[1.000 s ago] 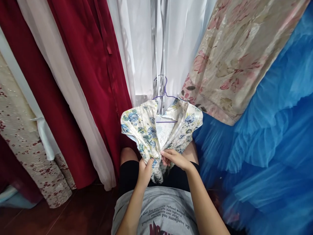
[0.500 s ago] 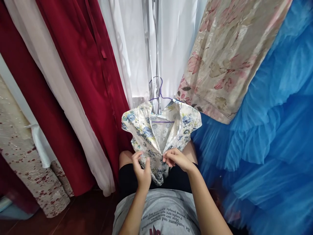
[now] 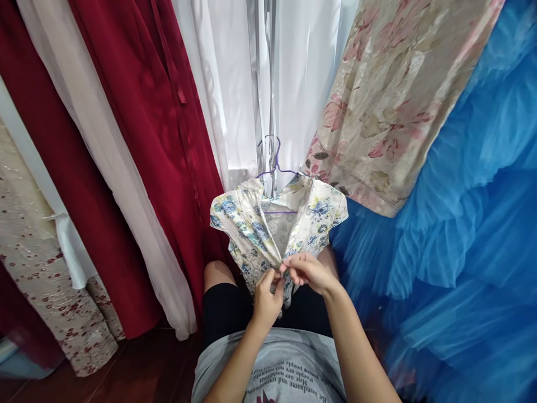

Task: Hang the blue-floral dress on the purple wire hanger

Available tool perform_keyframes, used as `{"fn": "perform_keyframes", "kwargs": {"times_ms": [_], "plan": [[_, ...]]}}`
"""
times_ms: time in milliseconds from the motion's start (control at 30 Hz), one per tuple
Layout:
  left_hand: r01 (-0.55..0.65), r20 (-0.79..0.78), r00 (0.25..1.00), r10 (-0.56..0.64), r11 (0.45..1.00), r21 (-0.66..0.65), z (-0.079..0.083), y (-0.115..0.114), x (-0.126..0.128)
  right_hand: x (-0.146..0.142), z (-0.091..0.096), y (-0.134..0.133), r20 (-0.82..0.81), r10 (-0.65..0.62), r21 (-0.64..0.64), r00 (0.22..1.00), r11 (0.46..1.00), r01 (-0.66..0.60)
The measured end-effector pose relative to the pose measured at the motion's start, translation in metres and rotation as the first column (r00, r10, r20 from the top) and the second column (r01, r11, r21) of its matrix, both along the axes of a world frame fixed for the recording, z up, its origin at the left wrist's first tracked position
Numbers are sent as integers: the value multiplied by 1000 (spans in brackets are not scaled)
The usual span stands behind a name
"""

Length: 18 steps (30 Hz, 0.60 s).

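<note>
A white cap-sleeved top (image 3: 247, 224) with blue and yellow flowers hangs on a purple wire hanger (image 3: 277, 163) over my lap. Its front opening gapes in a V from the neck down to my fingers. My right hand (image 3: 309, 272) pinches the edge at the bottom of that V. Close beside it, my left hand (image 3: 268, 295) is closed, thumb and fingers pinching the cloth just below and left of the right fingertips. Whatever fastening lies between the fingertips is too small to make out. The lower part of the top is partly hidden behind my hands.
Long dark red cloth (image 3: 138, 140) and a pale pink panel (image 3: 138, 224) hang at the left. White cloth (image 3: 302, 84) hangs behind the hanger. On the right are a beige floral garment (image 3: 390, 112) and ruffled blue tulle (image 3: 474, 240). Dark floor tiles (image 3: 138, 369) show below.
My left hand has moved right and closed on the cloth beside the right fingertips; before, it was open at the left side of the top. The right hand keeps its pinch.
</note>
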<state>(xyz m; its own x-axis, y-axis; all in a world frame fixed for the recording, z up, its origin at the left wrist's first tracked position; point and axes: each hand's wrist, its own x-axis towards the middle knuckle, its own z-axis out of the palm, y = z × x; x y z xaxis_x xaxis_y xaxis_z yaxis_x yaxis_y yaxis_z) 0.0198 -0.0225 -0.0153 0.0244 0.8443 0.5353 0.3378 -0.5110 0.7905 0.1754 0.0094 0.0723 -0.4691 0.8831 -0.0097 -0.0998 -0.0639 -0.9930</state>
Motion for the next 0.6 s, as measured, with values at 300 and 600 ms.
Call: {"fn": "perform_keyframes", "kwargs": {"times_ms": [300,600], "plan": [[76,-288,953,-95,994,-76,1,7,8,-24,136,59,-345,-374,252,861,847,469],[132,-94,988,-125,988,79,95,48,-26,-28,115,41,-341,-338,310,877,841,444]]}}
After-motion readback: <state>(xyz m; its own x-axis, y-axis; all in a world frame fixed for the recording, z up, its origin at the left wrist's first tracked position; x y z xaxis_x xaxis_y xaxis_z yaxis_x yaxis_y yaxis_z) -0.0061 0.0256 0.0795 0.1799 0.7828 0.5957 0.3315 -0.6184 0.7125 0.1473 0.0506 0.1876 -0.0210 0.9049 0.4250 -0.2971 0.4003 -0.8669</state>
